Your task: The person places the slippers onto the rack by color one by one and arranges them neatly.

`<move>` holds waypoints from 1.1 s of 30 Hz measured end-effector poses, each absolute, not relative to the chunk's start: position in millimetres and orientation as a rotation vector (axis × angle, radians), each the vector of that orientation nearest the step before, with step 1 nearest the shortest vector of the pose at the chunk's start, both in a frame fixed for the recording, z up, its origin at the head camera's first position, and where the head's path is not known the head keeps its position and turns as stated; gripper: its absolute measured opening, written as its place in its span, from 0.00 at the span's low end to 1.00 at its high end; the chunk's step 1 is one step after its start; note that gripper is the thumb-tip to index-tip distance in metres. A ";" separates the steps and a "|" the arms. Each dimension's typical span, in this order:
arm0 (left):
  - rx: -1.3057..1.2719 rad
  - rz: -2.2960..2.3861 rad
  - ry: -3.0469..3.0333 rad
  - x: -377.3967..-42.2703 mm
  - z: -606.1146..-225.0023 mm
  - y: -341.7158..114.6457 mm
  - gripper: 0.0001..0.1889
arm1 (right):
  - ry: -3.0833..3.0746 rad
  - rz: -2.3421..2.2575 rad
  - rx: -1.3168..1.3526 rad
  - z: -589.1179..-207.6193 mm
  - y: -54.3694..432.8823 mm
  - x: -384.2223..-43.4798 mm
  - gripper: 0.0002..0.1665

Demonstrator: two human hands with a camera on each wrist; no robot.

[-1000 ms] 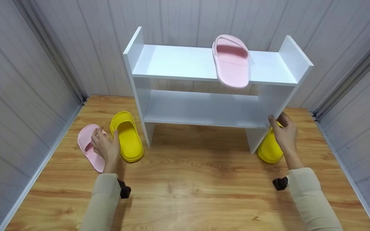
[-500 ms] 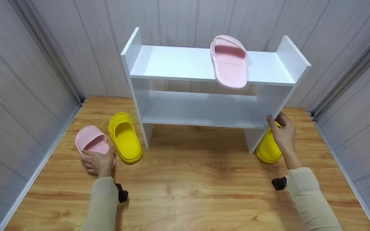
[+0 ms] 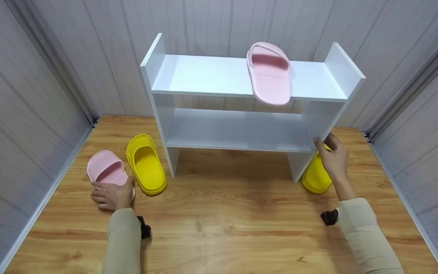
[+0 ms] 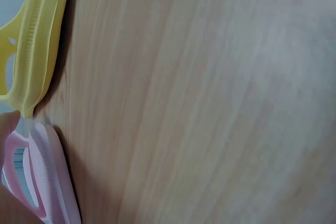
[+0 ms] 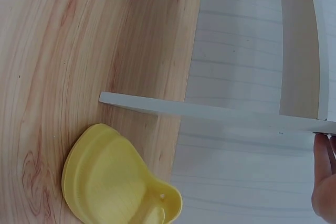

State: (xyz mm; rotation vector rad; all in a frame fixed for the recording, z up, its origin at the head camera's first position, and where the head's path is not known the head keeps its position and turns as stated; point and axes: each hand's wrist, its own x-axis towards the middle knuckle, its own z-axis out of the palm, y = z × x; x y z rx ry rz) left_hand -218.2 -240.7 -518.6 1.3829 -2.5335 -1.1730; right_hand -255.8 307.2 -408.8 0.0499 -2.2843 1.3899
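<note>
My left hand (image 3: 111,196) holds the heel end of a pink slipper (image 3: 103,163) on the floor, its thumb along one side and its fingers along the other. The hand hides the slipper's heel. In the left wrist view this pink slipper (image 4: 50,174) lies close beside a yellow slipper (image 4: 41,40). On the other side, my right hand (image 3: 335,160) grips the side panel of a white two-tier shelf (image 3: 238,129), thumb at the panel's front edge. Another pink slipper (image 3: 271,82) rests on the top tier, heel jutting past the front edge.
One yellow slipper (image 3: 148,167) stands left of the shelf; the other yellow slipper (image 3: 316,177) stands against its right panel, partly behind my right hand. Pale panelled walls (image 3: 203,23) enclose the wooden floor (image 3: 219,232) at the back and both sides.
My left hand came down from above the pink slipper onto its heel end and took hold; that slipper has turned slightly. My right hand keeps its grip on the shelf.
</note>
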 end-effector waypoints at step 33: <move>1.302 -1.096 -2.522 -217.6 -521.3 -254.0 0.58 | -2.323 1.400 0.019 -381.9 288.3 -234.1 0.26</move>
